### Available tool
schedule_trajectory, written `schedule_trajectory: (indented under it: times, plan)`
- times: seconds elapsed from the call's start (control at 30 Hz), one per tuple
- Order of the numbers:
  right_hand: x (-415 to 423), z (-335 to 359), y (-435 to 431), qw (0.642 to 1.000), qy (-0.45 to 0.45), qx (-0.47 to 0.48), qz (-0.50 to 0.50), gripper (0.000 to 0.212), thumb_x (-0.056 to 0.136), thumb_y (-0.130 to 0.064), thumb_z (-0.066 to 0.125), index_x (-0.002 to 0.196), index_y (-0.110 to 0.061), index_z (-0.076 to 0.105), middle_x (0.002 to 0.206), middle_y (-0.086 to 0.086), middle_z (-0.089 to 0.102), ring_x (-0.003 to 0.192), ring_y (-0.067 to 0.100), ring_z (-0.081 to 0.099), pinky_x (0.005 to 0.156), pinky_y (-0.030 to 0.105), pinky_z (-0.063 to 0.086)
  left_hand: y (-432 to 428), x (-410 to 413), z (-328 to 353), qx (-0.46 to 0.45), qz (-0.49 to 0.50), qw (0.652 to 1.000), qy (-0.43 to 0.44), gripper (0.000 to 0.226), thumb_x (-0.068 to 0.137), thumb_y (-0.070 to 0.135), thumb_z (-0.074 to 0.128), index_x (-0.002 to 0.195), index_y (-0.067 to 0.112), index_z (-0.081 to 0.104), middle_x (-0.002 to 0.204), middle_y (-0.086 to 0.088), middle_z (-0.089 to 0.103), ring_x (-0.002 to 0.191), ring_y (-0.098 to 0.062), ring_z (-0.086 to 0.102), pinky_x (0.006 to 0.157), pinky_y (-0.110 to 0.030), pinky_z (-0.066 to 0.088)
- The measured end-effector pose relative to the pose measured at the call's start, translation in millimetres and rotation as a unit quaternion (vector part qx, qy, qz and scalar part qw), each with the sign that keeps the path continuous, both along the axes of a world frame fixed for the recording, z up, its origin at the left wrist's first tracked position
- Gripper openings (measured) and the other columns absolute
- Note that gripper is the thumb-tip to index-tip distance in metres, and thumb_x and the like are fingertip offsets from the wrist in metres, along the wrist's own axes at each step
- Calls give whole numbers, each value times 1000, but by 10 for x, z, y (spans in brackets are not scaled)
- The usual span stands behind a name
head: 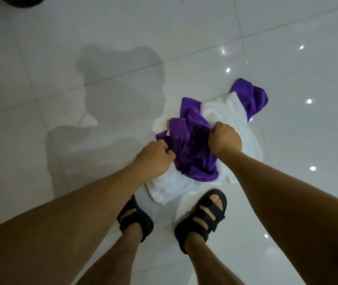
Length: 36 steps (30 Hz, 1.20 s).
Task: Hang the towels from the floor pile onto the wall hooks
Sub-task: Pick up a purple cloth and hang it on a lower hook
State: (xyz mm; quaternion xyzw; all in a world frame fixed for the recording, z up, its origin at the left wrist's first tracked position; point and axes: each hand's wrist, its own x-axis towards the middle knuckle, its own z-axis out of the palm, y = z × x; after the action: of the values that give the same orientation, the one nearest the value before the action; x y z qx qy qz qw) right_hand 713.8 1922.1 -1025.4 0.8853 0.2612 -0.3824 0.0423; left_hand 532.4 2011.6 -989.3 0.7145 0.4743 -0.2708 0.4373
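- Centre of frame: a pile of purple towels (195, 147) and white towels (221, 112) lies on the glossy tiled floor (61, 99).
- Left hand (153, 159) and right hand (224, 139), apart, each grip bunched purple cloth.
- Lower centre: feet in black sandals (203, 214).

White towel (168, 187): rumpled, spread out on the floor (61, 99).
Purple towel (192, 149): crumpled, bunched up on top of the white.
Purple fold (253, 97): far end, peeking past the white.
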Motion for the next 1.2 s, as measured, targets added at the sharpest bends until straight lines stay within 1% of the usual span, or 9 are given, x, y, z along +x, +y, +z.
schedule_trajectory:
  times: [0.23, 0.37, 0.43, 0.5, 0.6, 0.7, 0.83, 1.07, 1.2]
  plan:
    - [-103, 1395, -39, 944, 93, 252, -193, 19, 101, -21, 40, 98, -4, 46, 78, 3, 54, 65, 15, 50, 50, 18, 39, 143, 297, 1185, -20, 68, 997, -20, 27, 91, 26, 48, 81, 3, 56, 74, -10, 56, 68, -23, 49, 66, -37, 44]
    - [-38, 2453, 42, 897, 108, 349, -247, 15, 101, -17, 40, 94, -5, 47, 76, -2, 50, 65, 11, 49, 56, 15, 41, 236, 625, 2219, -36, 113, 989, -85, 19, 91, 23, 48, 79, 11, 56, 72, -2, 53, 69, -21, 49, 63, -31, 35]
    - [34, 2999, 89, 868, 113, 390, -286, 12, 101, -16, 41, 94, -9, 48, 81, -7, 52, 70, 5, 53, 62, 11, 44, 286, 708, 2745, -47, 129, 982, -128, 26, 87, 19, 61, 112, 13, 58, 91, 7, 57, 81, -13, 54, 74, -26, 40]
    - [132, 3573, 177, 840, 137, 423, -310, 11, 99, -18, 43, 97, -11, 51, 90, -4, 56, 80, 9, 57, 73, 17, 48, 356, 756, 3260, -47, 82, 984, -150, 82, 77, 22, 74, 146, 24, 29, 122, 8, 43, 107, -11, 49, 95, -29, 41]
    - [284, 4472, 323, 813, 205, 454, -301, 12, 95, -21, 48, 93, -14, 58, 97, 4, 61, 83, 14, 59, 76, 30, 50, 450, 837, 4025, 6, -8, 986, -169, 79, 73, 32, 78, 141, 25, 39, 146, 1, 33, 134, -19, 36, 109, -41, 36]
    - [436, 5338, 391, 795, 239, 493, -261, 12, 92, -20, 50, 87, -16, 59, 90, 2, 62, 75, 11, 58, 66, 25, 47, 521, 887, 4799, -17, 10, 978, -207, 31, 85, 28, 68, 108, 9, 60, 113, -6, 63, 104, -23, 60, 91, -36, 51]
    - [569, 6186, 338, 791, 238, 519, -220, 12, 93, -23, 54, 85, -16, 58, 84, 2, 61, 72, 13, 56, 63, 27, 46, 598, 888, 5805, 72, 58, 964, -251, 15, 87, 22, 57, 76, 17, 48, 67, 3, 53, 61, -12, 48, 54, -21, 39]
    - [269, 7032, 214, 834, 289, 467, -52, 67, 57, -51, 88, 112, -27, 60, 102, -7, 71, 91, 14, 70, 76, 31, 59, 585, 776, 7186, 138, 134, 914, -358, 18, 90, 25, 55, 75, 20, 47, 70, -2, 52, 63, -16, 46, 62, -32, 39]
    - [-112, 7376, 292, 854, 229, 466, 42, 51, 59, -53, 85, 100, -29, 66, 92, -7, 72, 81, 8, 67, 71, 23, 54, 624, 698, 7886, 35, 290, 844, -451, 18, 89, 13, 55, 71, 14, 51, 62, -5, 52, 58, -19, 50, 58, -30, 42]
